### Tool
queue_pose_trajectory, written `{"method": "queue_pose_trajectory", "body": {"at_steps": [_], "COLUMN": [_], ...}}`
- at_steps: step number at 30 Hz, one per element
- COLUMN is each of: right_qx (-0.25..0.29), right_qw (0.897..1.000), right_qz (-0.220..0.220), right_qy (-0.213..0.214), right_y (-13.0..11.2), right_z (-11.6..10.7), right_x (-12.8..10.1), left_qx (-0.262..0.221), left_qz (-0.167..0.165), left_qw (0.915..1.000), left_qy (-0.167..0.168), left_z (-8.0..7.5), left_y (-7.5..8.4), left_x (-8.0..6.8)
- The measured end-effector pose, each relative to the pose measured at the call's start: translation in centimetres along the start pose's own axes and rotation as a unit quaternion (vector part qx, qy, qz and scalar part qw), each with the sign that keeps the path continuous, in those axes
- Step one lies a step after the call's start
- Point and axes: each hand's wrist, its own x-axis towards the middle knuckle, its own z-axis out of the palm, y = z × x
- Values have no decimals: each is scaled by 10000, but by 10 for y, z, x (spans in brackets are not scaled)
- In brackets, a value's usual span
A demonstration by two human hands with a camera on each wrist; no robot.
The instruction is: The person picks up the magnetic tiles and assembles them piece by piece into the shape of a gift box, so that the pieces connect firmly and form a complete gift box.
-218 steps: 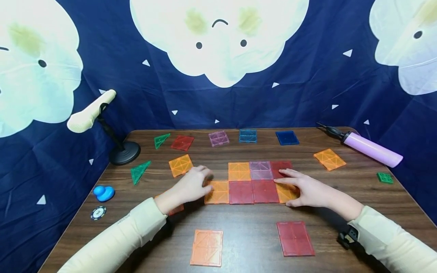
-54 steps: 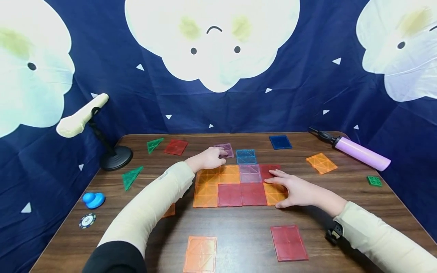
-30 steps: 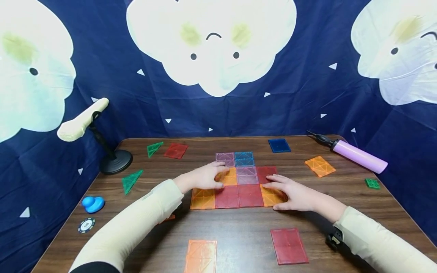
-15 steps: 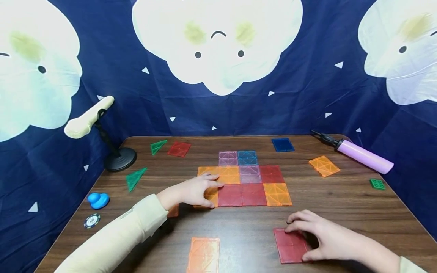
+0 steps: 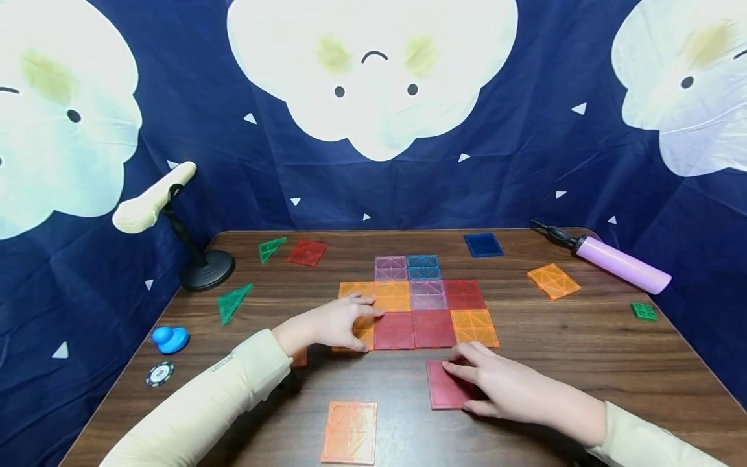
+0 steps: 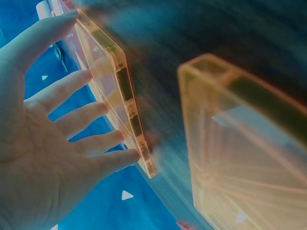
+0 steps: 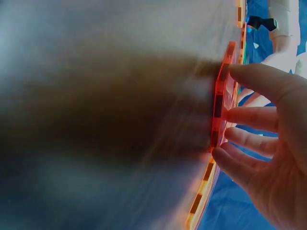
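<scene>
Square see-through magnetic tiles lie joined in a flat block mid-table. My left hand [image 5: 334, 322] rests at the block's left end, its spread fingers touching an orange tile [image 5: 366, 329]; the left wrist view shows the fingertips along that tile's edge. In front of the block, my right hand [image 5: 508, 384] holds a red magnetic tile [image 5: 442, 392] between thumb and fingers. The right wrist view shows thumb and fingertips against this red tile. It lies flat or nearly so, apart from the block. The block's back row has a purple tile [image 5: 390, 267] and a blue tile [image 5: 423, 266].
A loose orange tile [image 5: 350, 432] lies at the front. More loose pieces include a dark blue tile [image 5: 484, 245], another orange tile [image 5: 554, 281] and a green triangle [image 5: 234, 303]. A rubber duck [image 5: 170, 339], poker chip [image 5: 160, 373], stand [image 5: 207, 270] and purple pump [image 5: 624, 264] line the sides.
Earlier, the left hand brought orange, blue and purple tiles to the block's left and back. The right hand left the block, took the red tile at front right and moved it left and forward.
</scene>
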Motion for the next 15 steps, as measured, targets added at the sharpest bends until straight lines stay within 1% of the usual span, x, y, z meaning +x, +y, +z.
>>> {"method": "queue_pose_trajectory", "body": {"at_steps": [3,7,15], "right_qx": [-150,-279,-325], "right_qw": [9998,9995,9992], "right_qz": [-99,-160,78], "right_qy": [20,-16,-233], "right_y": [2,3,3], "right_z": [1,0,-3], "right_x": [11,21,29], "left_qx": [18,21,-29], "left_qz": [27,26,-79], "left_qw": [10000,10000,10000], "left_qy": [-19,-7,-21], "left_z": [0,1,1], "left_y": [0,0,0], "left_x": [1,2,1]}}
